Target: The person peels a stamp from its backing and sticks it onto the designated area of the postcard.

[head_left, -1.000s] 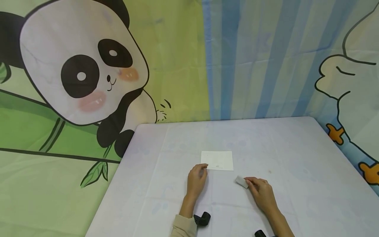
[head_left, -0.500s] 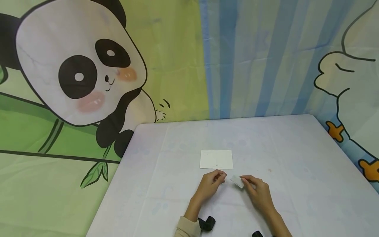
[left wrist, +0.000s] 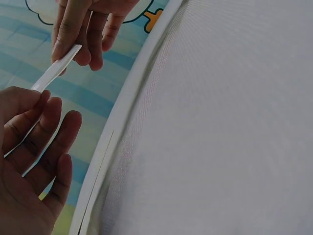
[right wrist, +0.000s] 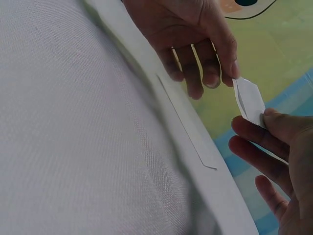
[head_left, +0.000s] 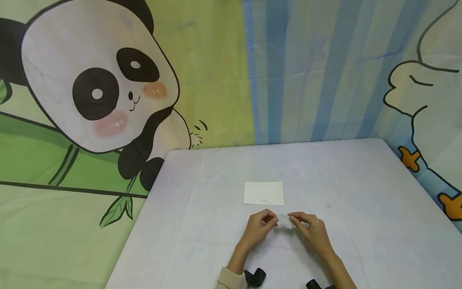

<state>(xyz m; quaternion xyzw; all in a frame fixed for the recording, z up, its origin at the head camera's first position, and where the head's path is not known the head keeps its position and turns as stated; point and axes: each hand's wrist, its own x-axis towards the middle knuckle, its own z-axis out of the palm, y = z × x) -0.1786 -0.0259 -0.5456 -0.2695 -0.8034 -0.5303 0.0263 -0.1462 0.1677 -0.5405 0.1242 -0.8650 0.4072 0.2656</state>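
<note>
Between your two hands, above the white table [head_left: 361, 192], a small white piece [head_left: 285, 221] lies toward three o'clock from your left hand [head_left: 257, 229] and ten o'clock from your right hand [head_left: 315, 234], its long axis slanting roughly ten to four. Both hands pinch it at opposite ends, neither clearly nearer; a white card [head_left: 264, 193] lies flat toward eleven o'clock.

head: above, forward-down, farthest | left wrist: close, faces stripes [left wrist: 95, 100] | right wrist: close, faces yellow-green panel [right wrist: 279, 63] | shared: hands [head_left: 258, 228]
</note>
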